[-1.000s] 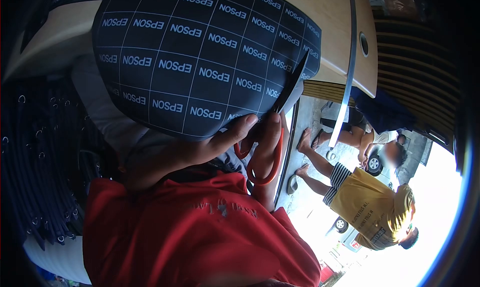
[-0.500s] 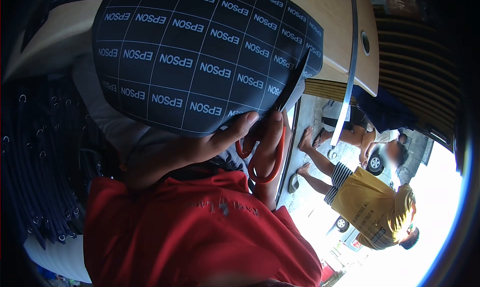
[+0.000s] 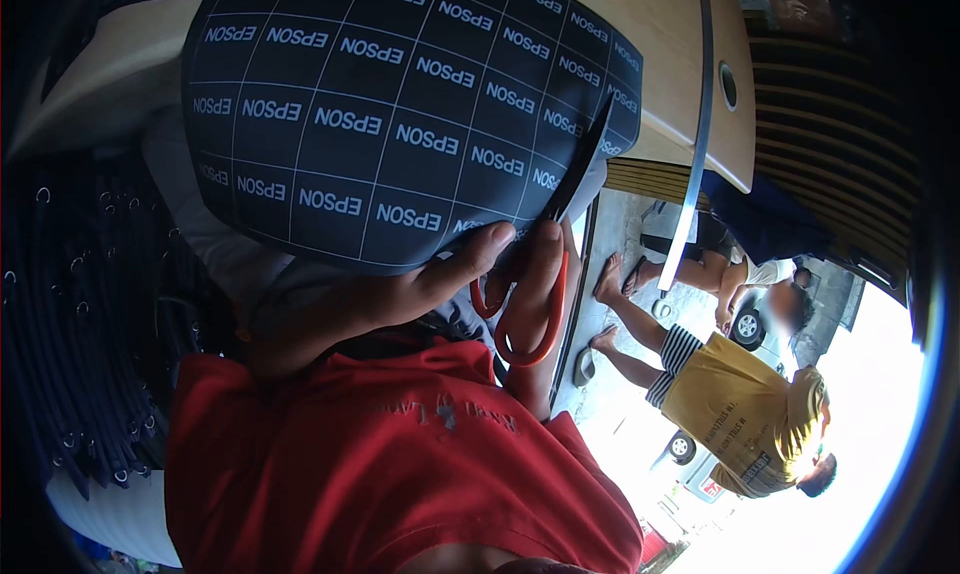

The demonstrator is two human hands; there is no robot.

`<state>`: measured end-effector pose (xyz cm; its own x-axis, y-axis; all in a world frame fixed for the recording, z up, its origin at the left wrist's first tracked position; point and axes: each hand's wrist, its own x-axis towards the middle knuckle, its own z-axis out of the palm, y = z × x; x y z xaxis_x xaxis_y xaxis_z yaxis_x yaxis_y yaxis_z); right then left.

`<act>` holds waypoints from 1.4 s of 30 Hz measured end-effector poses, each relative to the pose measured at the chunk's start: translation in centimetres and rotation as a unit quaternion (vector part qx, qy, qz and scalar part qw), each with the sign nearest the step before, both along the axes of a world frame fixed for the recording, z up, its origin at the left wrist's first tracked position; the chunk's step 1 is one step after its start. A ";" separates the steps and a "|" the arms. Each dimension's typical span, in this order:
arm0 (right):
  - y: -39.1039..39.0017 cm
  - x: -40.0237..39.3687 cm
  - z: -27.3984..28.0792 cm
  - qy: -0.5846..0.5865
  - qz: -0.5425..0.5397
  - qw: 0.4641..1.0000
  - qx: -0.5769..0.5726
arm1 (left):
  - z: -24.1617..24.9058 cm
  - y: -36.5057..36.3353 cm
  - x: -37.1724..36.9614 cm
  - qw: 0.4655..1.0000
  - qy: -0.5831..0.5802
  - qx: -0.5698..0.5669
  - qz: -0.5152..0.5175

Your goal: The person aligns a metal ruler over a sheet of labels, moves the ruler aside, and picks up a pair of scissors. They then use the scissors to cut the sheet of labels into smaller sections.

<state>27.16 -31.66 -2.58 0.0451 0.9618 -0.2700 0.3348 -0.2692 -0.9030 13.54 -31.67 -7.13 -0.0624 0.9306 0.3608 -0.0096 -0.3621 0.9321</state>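
Nearest the camera, at 6 o'clock: the wearer's red shirt (image 3: 400, 474) fills the lower frame, its printed lettering too faint to read.

Just above it, near centre: the right hand (image 3: 500, 274) is clamped on the orange handles of a pair of scissors (image 3: 545, 264). Thumb tip at about 12 o'clock of the handles, fingers threaded through the loops. The dark blades run up toward 1 o'clock, lying along the right edge of the sheet; whether they are parted or together cannot be told.

The left hand is not visible. A forearm (image 3: 330, 319) runs toward 8 o'clock from the right hand.

Above, from centre to 12 o'clock: a dark navy sheet (image 3: 400, 104) gridded in white lines, each cell printed EPSON, mirrored as seen here. Its lower edge is curved and hangs past the table edge, touching the thumb.

Under the sheet, 11 to 1 o'clock: a pale wooden table (image 3: 670, 54) with a round hole near its right end. A metal ruler (image 3: 695, 154) lies across it and overhangs toward 3 o'clock.

At 9 o'clock: dark blue straps with metal eyelets (image 3: 70, 304) hang in a bunch.

Far, at 4 o'clock: a person in a yellow shirt (image 3: 740, 414), barefoot, on bright pavement; a second person sits just beyond.
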 end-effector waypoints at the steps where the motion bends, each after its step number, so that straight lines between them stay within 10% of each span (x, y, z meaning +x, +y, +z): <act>1: 0.0 0.0 0.1 -0.005 0.004 1.000 -0.003 | 0.0 0.0 -0.1 1.000 -0.001 -0.003 -0.002; 42: -0.1 0.2 0.4 -0.031 -0.007 0.999 -0.013 | -0.2 0.1 0.4 0.999 -0.053 -0.001 0.014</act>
